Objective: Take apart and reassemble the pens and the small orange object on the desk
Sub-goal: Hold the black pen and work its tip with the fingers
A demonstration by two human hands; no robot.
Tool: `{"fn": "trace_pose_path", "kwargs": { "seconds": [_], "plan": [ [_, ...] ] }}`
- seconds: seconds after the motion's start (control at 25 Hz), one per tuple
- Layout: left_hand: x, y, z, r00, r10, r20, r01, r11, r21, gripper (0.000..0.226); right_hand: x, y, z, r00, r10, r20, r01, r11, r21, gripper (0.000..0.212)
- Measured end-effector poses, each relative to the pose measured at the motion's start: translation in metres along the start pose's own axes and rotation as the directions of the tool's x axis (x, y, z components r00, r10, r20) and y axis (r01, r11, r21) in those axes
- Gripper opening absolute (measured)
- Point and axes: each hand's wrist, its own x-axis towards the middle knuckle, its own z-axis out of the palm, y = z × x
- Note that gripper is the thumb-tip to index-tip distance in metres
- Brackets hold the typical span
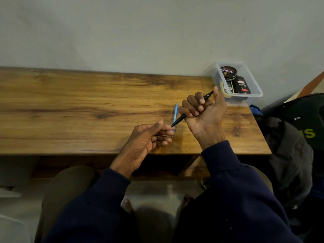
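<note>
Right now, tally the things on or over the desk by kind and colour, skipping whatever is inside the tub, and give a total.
black pen: 1, gripped in the right hand
blue pen: 1, lying on the desk
clear plastic tub: 1, at the desk's far right corner
Total: 3

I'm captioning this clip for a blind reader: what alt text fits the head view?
A right hand grips a black pen in its fist, thumb on the top end, tip aimed at the left hand, held palm-up over a wooden desk. A blue pen lies behind them; a clear tub of dark tins sits at its far right corner.
</note>
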Motion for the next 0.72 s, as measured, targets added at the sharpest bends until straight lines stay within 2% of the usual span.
{"fn": "trace_pose_path", "kwargs": {
  "seconds": [0.4, 0.72],
  "plan": [
    [0.0015, -0.0012, -0.0015, 1.0, 0.003, 0.013, -0.003, 1.0, -0.003, 0.037, 0.0004, -0.001, -0.0004, 0.999, -0.029, -0.018, 0.03, 0.999, 0.018, 0.055],
    [0.0027, -0.0029, -0.0037, 1.0, 0.017, 0.018, -0.017, 1.0, -0.009, 0.039, 0.0013, -0.0002, -0.002, 0.999, -0.011, 0.041, 0.012, 1.0, -0.024, 0.058]
  ]
}}
